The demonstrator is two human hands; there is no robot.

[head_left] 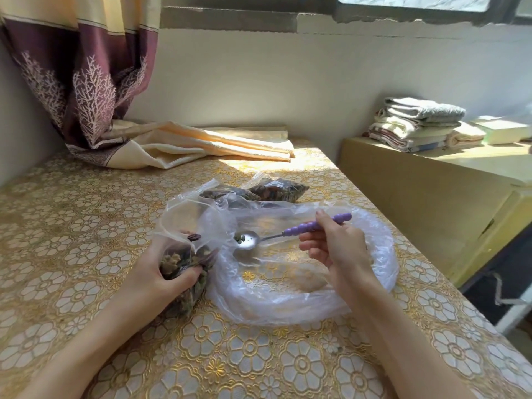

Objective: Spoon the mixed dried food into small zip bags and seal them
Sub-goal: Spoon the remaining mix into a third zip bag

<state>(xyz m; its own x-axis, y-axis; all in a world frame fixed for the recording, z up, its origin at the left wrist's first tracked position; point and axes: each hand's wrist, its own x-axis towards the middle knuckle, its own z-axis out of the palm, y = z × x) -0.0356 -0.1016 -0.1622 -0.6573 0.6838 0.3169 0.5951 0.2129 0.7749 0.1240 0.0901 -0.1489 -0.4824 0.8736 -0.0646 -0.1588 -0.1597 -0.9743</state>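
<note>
Counter (86, 283) in gold floral cloth under a sunlit window, curtain (86, 96) far left, folded towels (417, 122) right; left hand (161, 277) grips the part-filled zip bag (187, 249), right hand (336, 246) pinches the near-empty purple-handled spoon (288, 233) over the big clear bag (302, 298), two filled bags (276, 190) behind, no legible writing.

The left hand (161, 272) grips a small zip bag (184, 254) of dried food on the table (72, 226). The right hand (336, 249) holds a purple-handled spoon (288, 233) over a large clear bag (302, 298). Two filled bags (259, 191) lie nearer the table's far edge.
</note>
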